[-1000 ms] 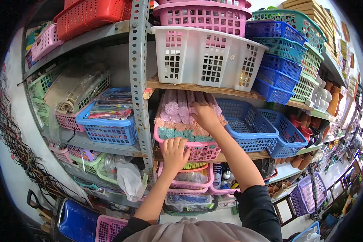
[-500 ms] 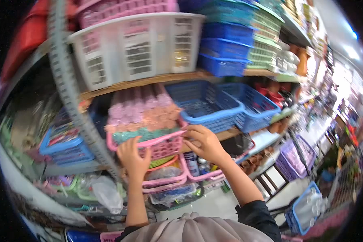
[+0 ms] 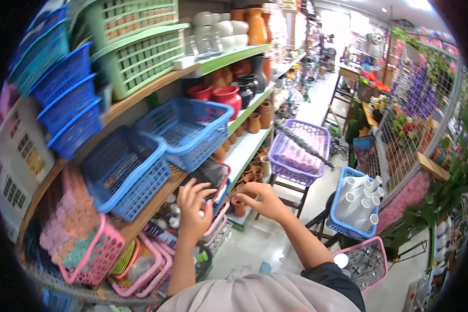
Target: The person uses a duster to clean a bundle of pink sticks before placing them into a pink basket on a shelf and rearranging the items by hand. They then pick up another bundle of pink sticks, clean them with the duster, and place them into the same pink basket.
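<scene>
My left hand (image 3: 192,210) hovers in front of the lower shelf, its fingers spread and nothing in them. To its right is my right hand (image 3: 268,202), also in the air, with the fingers bent, the thumb apart and no object visible in the grasp. Behind the left hand, a dark bag-like item (image 3: 209,174) lies in a red-rimmed container. Small terracotta pots (image 3: 239,206) appear just beyond the right hand. At lower left, a pink basket (image 3: 114,240) holds wrapped bundles (image 3: 70,229) in pink, orange and teal.
Two blue baskets (image 3: 140,184) sit on the shelf at left, below stacked green baskets (image 3: 145,57). In the aisle, a purple basket (image 3: 281,169) rests on a stand. Nearby are a blue basket of white tubes (image 3: 351,205) and a pink basket (image 3: 382,260) of clear items.
The view has swung right, toward the aisle. Both hands have moved away from the pink basket of bundles, which now lies at lower left.
</scene>
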A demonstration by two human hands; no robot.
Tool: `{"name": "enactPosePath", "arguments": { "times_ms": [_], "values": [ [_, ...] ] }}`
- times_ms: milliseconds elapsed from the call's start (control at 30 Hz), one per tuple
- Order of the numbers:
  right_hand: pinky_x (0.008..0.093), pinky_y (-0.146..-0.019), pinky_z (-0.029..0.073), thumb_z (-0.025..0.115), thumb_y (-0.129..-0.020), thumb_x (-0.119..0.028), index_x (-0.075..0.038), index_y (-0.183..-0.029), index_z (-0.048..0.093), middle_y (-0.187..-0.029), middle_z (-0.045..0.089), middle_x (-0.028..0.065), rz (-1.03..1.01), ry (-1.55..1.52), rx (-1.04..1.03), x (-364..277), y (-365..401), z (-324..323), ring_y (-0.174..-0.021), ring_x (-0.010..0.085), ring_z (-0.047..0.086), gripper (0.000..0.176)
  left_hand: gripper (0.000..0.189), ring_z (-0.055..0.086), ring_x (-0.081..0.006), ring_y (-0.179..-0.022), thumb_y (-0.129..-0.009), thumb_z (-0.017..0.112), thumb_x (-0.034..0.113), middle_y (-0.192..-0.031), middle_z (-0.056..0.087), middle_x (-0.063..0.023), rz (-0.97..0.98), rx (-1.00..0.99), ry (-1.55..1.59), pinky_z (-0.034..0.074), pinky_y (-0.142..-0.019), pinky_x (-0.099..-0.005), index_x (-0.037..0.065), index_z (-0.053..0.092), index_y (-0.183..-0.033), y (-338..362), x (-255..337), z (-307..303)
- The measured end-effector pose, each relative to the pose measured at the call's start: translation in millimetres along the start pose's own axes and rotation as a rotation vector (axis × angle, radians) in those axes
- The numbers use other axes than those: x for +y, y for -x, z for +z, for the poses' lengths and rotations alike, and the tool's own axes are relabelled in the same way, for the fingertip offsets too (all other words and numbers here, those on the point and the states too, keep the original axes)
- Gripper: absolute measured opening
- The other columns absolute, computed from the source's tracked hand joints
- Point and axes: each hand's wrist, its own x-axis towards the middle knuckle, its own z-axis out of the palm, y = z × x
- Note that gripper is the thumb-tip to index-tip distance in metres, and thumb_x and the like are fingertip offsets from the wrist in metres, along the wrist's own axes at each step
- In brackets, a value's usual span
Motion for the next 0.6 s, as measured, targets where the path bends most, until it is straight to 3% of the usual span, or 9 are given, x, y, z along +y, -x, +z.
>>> {"name": "enactPosePath", "arguments": {
  "times_ms": [67, 267, 433, 600],
  "values": [
    [0.0274, -0.067, 0.05, 0.063, -0.089, -0.01, 0.001, -0.095, 0.067, -0.084, 0.069, 0.0082, 0.015, 0.024, 0.022, 17, 5, -28, -0.073, 0.0152, 0.064, 0.013, 0.026, 0.047, -0.0334, -0.121, -0.08, 0.058, 0.003, -0.114, 0.06, -0.0097, 0.058, -0.072, 0.191, 0.033, -0.106, -0.0446, 0.008, 0.064, -0.104, -25, 7, 52],
    [0.03, -0.069, 0.05, 0.064, -0.088, -0.014, -0.001, -0.099, 0.066, -0.084, 0.067, 0.0105, 0.133, 0.146, 0.088, 74, 31, -100, -0.073, 0.0174, 0.063, 0.017, 0.025, 0.055, -0.031, -0.109, -0.085, 0.057, 0.005, -0.11, 0.061, -0.0135, 0.051, -0.319, 0.546, 0.042, -0.096, -0.0402, 0.002, 0.061, -0.11, -65, 40, 175],
    [0.0314, -0.067, 0.051, 0.064, -0.089, -0.017, 0.0, -0.1, 0.066, -0.084, 0.066, 0.0125, 0.26, 0.122, 0.165, 128, 49, -146, -0.07, 0.0209, 0.062, 0.021, 0.027, 0.058, -0.0286, -0.109, -0.09, 0.055, 0.01, -0.112, 0.062, -0.0142, -0.068, -0.562, 0.667, 0.044, -0.095, -0.0376, 0.002, 0.06, -0.115, -82, 51, 241],
    [0.033, -0.066, 0.053, 0.065, -0.088, -0.019, 0.0, -0.095, 0.067, -0.089, 0.068, 0.0141, 0.408, 0.223, 0.376, 181, 49, -179, -0.071, 0.0226, 0.065, 0.021, 0.027, 0.06, -0.0253, -0.107, -0.09, 0.054, 0.01, -0.112, 0.063, -0.0132, -0.057, -0.61, 0.726, 0.044, -0.094, -0.0349, 0.002, 0.061, -0.115, -101, 28, 316]
  ]
}}
